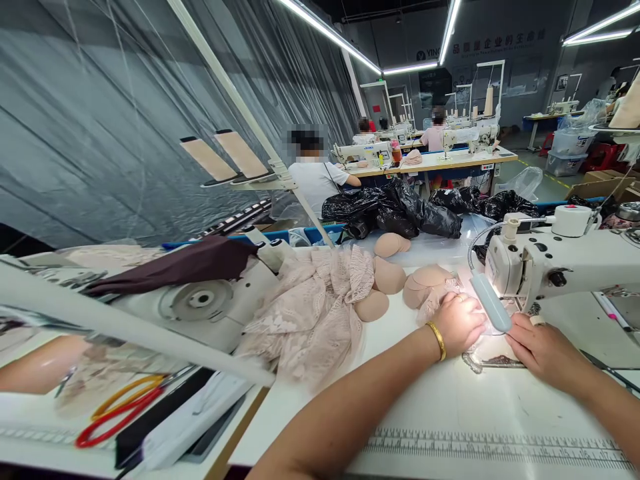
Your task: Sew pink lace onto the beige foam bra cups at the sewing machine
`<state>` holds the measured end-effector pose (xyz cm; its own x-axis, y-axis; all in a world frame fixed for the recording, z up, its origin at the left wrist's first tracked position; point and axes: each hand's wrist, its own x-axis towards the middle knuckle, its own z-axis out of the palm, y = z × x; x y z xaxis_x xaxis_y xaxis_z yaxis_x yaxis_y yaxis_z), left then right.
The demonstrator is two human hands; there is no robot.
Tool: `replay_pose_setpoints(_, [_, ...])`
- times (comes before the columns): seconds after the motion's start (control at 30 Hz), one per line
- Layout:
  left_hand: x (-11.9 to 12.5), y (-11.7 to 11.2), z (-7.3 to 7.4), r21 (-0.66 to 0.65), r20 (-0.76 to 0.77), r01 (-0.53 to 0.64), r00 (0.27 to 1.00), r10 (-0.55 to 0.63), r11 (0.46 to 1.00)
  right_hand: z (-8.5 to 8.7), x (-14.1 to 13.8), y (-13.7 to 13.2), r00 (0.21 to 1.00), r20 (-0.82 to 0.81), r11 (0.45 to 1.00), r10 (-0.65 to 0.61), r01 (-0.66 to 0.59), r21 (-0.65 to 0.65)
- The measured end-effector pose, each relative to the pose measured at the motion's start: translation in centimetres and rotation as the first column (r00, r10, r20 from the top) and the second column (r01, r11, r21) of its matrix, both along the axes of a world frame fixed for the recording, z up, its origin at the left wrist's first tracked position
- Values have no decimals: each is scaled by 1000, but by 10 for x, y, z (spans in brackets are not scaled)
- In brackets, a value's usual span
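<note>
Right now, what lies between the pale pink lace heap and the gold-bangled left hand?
Head view: flat beige discs, white tabletop and, at the left hand, more pink lace.

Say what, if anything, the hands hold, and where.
Left hand lies at the left side of the pale fabric, right hand at its right; whether either grips it cannot be told.

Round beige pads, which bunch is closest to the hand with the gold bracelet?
The rightmost bunch, just beyond and left of the left hand; the other pads lie farther left, nearer the heaped lace.
</note>
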<state>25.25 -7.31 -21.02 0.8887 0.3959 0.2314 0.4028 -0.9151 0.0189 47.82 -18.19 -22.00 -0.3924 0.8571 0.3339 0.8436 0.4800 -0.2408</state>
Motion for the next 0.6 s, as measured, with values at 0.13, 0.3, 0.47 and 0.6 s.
replay_pose_setpoints(0.13, [2, 0, 5, -62, -4, -62, 998, 61, 996, -2, -1, -3, 987, -158, 999, -5, -3, -49])
replay_pose_setpoints(0.3, [-28, -37, 22, -186, 129, -7, 991, 31, 983, 12, -27, -16, 743, -609, 847, -278, -109, -521])
replay_pose_setpoints(0.47, [-60, -136, 17, -892, 432, 358, 855, 287, 276, 17, -71, -35, 401, -808, 808, -432, -227, -544])
replay_pose_setpoints(0.6, [-54, -171, 6, -670, 94, 622, 613, 784, -406, 4, -100, -64, 225, -875, 868, -429, -166, -468])
